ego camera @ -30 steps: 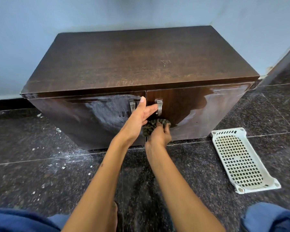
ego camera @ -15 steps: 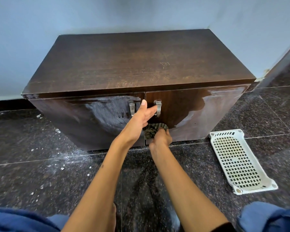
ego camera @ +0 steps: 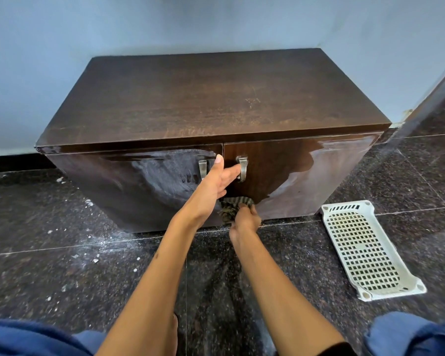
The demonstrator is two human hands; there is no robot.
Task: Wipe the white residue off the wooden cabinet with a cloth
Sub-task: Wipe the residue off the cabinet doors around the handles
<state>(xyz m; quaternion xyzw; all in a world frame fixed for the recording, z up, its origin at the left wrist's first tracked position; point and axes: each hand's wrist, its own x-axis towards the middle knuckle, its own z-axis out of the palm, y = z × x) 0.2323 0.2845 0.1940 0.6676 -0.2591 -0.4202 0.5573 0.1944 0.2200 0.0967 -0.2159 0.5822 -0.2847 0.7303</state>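
Observation:
A dark wooden cabinet (ego camera: pixel 211 98) with two doors stands against the blue wall. White residue hazes the left door (ego camera: pixel 149 181) and part of the right door (ego camera: pixel 319 176). My left hand (ego camera: pixel 213 183) presses flat with straight fingers against the doors between the two metal handles (ego camera: pixel 242 168). My right hand (ego camera: pixel 244 219) grips a bunched striped cloth (ego camera: pixel 235 204) low on the right door, near its bottom edge.
A white perforated plastic tray (ego camera: pixel 365 250) lies on the dark speckled floor at the right of the cabinet. White crumbs (ego camera: pixel 93 258) and dust scatter over the floor on the left. My blue-clad knees (ego camera: pixel 409 335) frame the bottom corners.
My right hand has moved the cloth down the right door toward its bottom edge. My left hand has stayed by the handles. The view has shifted slightly.

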